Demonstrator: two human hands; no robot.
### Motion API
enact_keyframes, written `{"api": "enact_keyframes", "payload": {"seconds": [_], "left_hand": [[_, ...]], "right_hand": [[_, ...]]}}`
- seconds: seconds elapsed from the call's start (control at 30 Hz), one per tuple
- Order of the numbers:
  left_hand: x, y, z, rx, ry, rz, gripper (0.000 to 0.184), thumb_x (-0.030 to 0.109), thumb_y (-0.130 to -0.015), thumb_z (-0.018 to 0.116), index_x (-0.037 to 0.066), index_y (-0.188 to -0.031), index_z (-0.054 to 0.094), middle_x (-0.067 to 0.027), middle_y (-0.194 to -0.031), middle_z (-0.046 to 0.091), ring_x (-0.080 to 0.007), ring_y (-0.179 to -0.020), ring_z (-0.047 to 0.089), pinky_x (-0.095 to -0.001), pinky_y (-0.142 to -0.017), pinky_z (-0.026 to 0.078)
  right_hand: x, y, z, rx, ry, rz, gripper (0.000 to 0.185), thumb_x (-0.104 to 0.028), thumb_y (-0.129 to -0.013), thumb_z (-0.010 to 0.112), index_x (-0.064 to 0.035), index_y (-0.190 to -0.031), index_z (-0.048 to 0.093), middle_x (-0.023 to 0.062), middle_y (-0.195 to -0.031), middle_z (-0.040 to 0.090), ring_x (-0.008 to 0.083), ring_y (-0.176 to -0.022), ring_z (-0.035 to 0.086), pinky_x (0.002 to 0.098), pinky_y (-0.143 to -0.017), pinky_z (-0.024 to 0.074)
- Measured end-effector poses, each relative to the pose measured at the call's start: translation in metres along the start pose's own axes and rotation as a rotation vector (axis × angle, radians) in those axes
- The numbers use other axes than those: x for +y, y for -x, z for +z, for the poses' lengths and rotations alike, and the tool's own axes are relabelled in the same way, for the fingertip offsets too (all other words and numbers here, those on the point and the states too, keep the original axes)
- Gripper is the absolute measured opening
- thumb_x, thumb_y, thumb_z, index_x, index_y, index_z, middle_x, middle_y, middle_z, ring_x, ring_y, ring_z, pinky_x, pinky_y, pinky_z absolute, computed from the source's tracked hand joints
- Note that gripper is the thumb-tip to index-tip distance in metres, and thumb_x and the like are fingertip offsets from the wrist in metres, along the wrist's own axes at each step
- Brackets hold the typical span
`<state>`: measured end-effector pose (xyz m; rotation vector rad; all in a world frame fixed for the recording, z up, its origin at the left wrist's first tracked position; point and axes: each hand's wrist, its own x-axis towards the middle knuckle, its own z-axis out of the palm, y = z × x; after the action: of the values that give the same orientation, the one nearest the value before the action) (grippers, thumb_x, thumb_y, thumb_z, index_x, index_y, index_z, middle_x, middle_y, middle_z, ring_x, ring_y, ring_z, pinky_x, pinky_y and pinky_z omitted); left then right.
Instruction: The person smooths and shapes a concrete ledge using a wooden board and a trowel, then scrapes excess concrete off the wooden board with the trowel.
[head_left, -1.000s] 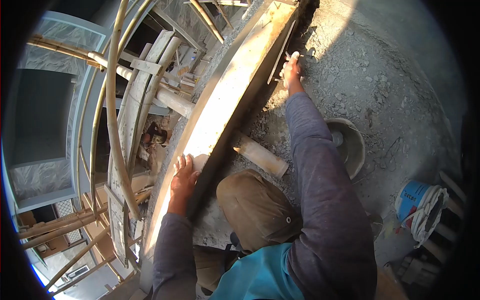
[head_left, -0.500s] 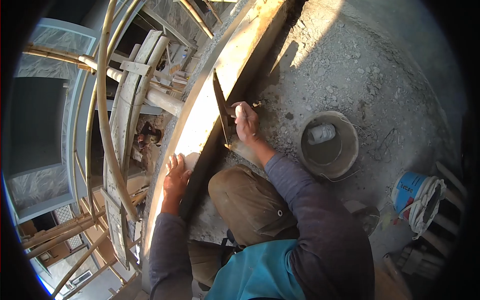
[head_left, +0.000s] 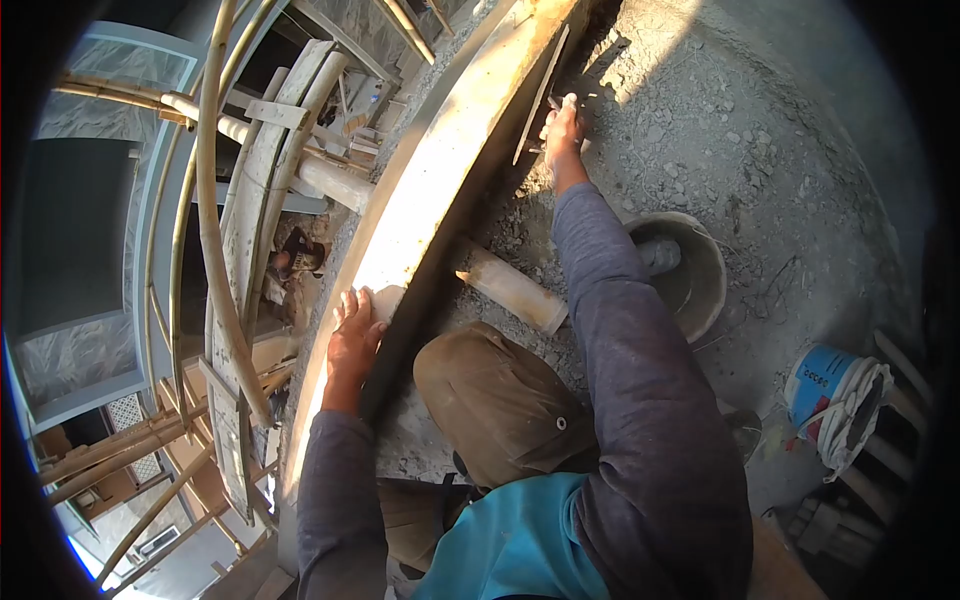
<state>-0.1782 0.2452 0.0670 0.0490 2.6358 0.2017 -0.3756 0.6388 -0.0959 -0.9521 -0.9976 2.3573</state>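
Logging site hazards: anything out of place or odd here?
Mostly loose debris: rubble strewn beyond the right hand, and thin tangled strands, wire or twigs, beside the grey bucket. Both look untidy, like possible trip hazards. No clear spill or damage visible.

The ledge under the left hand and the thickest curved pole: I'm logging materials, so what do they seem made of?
Ledge: probably cement or plaster, fairly smooth, given its pale, stained top; glare hides finer texture.
Curved pole: likely bamboo or wood, apparently unpainted, judging by its tan colour and round, bowed length.
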Motion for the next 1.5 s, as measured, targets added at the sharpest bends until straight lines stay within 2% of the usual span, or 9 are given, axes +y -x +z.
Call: {"api": "enact_keyframes", "payload": {"seconds": [0.13, 0.3, 0.43, 0.63, 0.97, 1.33, 1.37, 1.43, 1.5], "left_hand": [[-0.004, 0.001, 0.003, 0.018, 0.036, 0.025, 0.066, 0.027, -0.088, 0.060, 0.015, -0.146, 0.031, -0.0202, -0.151, 0.022, -0.0432, -0.138, 0.021, -0.0423, -0.110, 0.030], [0.001, 0.002, -0.001, 0.003, 0.034, 0.023, 0.067, 0.028, -0.088, 0.060, 0.014, -0.146, 0.030, -0.0204, -0.151, 0.022, -0.0441, -0.138, 0.021, -0.0427, -0.110, 0.030], [0.000, 0.001, 0.000, 0.007, -0.005, 0.014, 0.067, 0.028, -0.088, 0.060, 0.014, -0.146, 0.030, -0.0203, -0.152, 0.021, -0.0456, -0.137, 0.021, -0.0432, -0.109, 0.031], [0.000, 0.001, 0.000, 0.011, -0.006, 0.021, 0.067, 0.027, -0.087, 0.061, 0.015, -0.146, 0.029, -0.0198, -0.152, 0.022, -0.0459, -0.137, 0.023, -0.0430, -0.109, 0.031], [0.002, 0.000, -0.002, 0.020, -0.007, -0.025, 0.067, 0.027, -0.087, 0.062, 0.015, -0.145, 0.031, -0.0188, -0.151, 0.025, -0.0420, -0.138, 0.023, -0.0421, -0.109, 0.032], [-0.001, 0.000, 0.000, 0.017, 0.000, 0.021, 0.067, 0.029, -0.087, 0.062, 0.014, -0.145, 0.032, -0.0221, -0.150, 0.024, -0.0452, -0.137, 0.023, -0.0427, -0.108, 0.033], [-0.001, 0.001, -0.001, 0.010, 0.017, 0.018, 0.066, 0.028, -0.087, 0.061, 0.014, -0.145, 0.032, -0.0229, -0.150, 0.024, -0.0456, -0.137, 0.023, -0.0428, -0.109, 0.033], [-0.001, 0.001, -0.001, 0.012, -0.005, 0.043, 0.066, 0.028, -0.088, 0.060, 0.013, -0.145, 0.031, -0.0230, -0.150, 0.023, -0.0452, -0.137, 0.023, -0.0425, -0.109, 0.032], [0.000, 0.001, -0.003, -0.010, 0.005, 0.015, 0.067, 0.028, -0.088, 0.060, 0.013, -0.146, 0.030, -0.0222, -0.151, 0.021, -0.0448, -0.137, 0.022, -0.0422, -0.110, 0.031]], "right_hand": [[0.003, 0.030, 0.005, -0.072, 0.084, 0.003, 0.045, -0.048, -0.093, 0.053, -0.0084, -0.114, 0.058, -0.0035, -0.059, 0.042, 0.0076, -0.043, 0.038, 0.0229, -0.038, 0.0335], [0.043, 0.137, 0.005, -0.111, 0.069, -0.069, 0.035, -0.042, -0.095, 0.050, -0.0098, -0.088, 0.058, -0.0039, -0.063, 0.042, 0.0049, -0.052, 0.037, 0.0225, -0.045, 0.0332], [0.039, 0.209, -0.018, -0.503, 0.305, -0.311, 0.042, -0.039, -0.099, 0.041, -0.0042, -0.090, 0.062, -0.0019, -0.074, 0.054, 0.0047, -0.063, 0.044, 0.0206, -0.057, 0.0371], [-0.008, 0.097, -0.013, 0.007, 0.070, 0.098, 0.046, -0.053, -0.095, 0.041, -0.0091, -0.093, 0.052, -0.0023, -0.065, 0.042, 0.0097, -0.052, 0.040, 0.0266, -0.047, 0.0351], [-0.034, -0.037, -0.003, 0.000, 0.195, 0.251, 0.062, -0.068, -0.092, 0.029, -0.0112, -0.106, 0.050, -0.0021, -0.065, 0.038, 0.0112, -0.047, 0.032, 0.0302, -0.045, 0.0324], [0.001, 0.085, 0.003, -0.238, 0.142, -0.058, 0.033, -0.041, -0.095, 0.050, -0.0094, -0.093, 0.061, -0.0064, -0.062, 0.043, 0.0039, -0.046, 0.036, 0.0208, -0.039, 0.0298], [0.014, 0.085, -0.006, -0.327, 0.314, -0.462, 0.033, -0.038, -0.095, 0.049, -0.0075, -0.096, 0.062, -0.0047, -0.064, 0.047, 0.0049, -0.047, 0.038, 0.0219, -0.040, 0.0314], [0.016, 0.085, -0.006, -0.159, 0.256, -0.480, 0.038, -0.042, -0.096, 0.046, -0.0064, -0.094, 0.060, -0.0037, -0.062, 0.045, 0.0072, -0.046, 0.039, 0.0245, -0.040, 0.0328], [-0.006, 0.065, -0.005, 0.069, 0.050, 0.032, 0.045, -0.049, -0.096, 0.042, -0.0072, -0.092, 0.057, -0.0034, -0.060, 0.042, 0.0089, -0.044, 0.038, 0.0265, -0.039, 0.0322]]}}
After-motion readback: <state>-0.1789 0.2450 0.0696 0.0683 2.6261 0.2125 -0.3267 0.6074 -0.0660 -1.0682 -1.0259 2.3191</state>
